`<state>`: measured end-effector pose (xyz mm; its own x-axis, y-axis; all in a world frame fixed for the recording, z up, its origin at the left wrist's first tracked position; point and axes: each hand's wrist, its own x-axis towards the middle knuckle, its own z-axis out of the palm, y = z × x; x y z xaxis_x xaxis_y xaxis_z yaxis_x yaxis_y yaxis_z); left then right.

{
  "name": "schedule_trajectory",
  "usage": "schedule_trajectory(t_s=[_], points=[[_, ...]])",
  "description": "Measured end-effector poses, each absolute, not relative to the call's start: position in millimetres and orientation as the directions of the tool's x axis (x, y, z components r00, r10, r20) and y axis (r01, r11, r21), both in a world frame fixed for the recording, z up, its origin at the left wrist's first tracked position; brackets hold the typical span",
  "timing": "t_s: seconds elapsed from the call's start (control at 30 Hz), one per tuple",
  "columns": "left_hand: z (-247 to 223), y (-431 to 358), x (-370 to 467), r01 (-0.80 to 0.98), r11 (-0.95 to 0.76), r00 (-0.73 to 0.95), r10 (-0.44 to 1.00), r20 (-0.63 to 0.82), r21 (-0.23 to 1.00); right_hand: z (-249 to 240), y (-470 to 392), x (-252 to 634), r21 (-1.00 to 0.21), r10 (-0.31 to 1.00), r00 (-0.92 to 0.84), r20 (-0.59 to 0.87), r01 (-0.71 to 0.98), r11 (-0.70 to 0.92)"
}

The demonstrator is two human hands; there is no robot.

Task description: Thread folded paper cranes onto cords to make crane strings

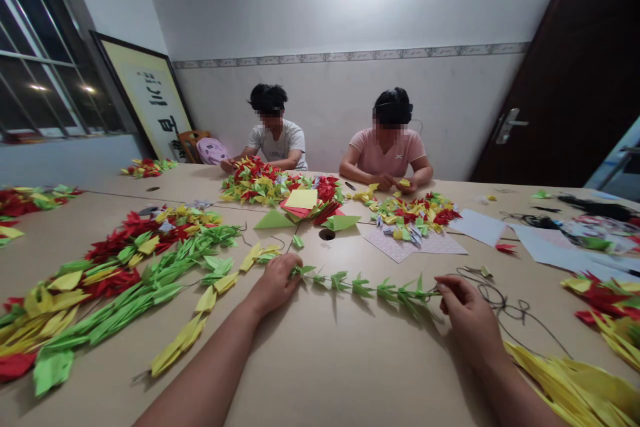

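Note:
A string of green folded paper pieces (361,286) stretches between my two hands, just above the tabletop. My left hand (277,280) is closed on its left end, fingers wrapped round the last green piece. At the other end, my right hand (467,310) pinches the dark cord, thumb and fingertips together. Loose dark cord (523,310) lies in loops beyond my right hand. Left of my left hand, a string of yellow folded paper pieces (206,300) lies on the table, near a thick green paper garland (155,277).
Two people sit across the table (350,360). Before them lie mixed paper heaps (410,213) and stacked square paper sheets (303,199). Red and yellow garlands (60,293) lie at far left, yellow paper pieces (575,380) at near right, white sheets (480,227) beyond. A cable hole (327,235) opens mid-table.

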<state>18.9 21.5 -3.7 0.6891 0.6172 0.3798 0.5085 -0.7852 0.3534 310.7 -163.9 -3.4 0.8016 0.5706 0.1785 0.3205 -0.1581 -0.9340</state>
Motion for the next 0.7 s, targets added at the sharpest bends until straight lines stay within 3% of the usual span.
schedule_trajectory(t_s=[0.33, 0.57, 0.7], points=[[-1.1, 20.2, 19.0, 0.567, -0.775, 0.701, 0.632, 0.331, 0.280, -3.9, -163.0, 310.0, -0.938, 0.592, 0.783, 0.189, 0.322, -0.126], [-2.8, 26.9, 17.0, 0.473, -0.758, 0.700, 0.633, 0.330, 0.449, -0.7, -162.7, 307.4, -0.944, 0.586, 0.790, 0.177, 0.306, -0.127], [-0.1, 26.5, 17.4, 0.494, -0.724, 0.670, 0.670, 0.319, 0.482, -4.9, -162.6, 309.8, -0.940, 0.603, 0.778, 0.175, 0.314, -0.132]])
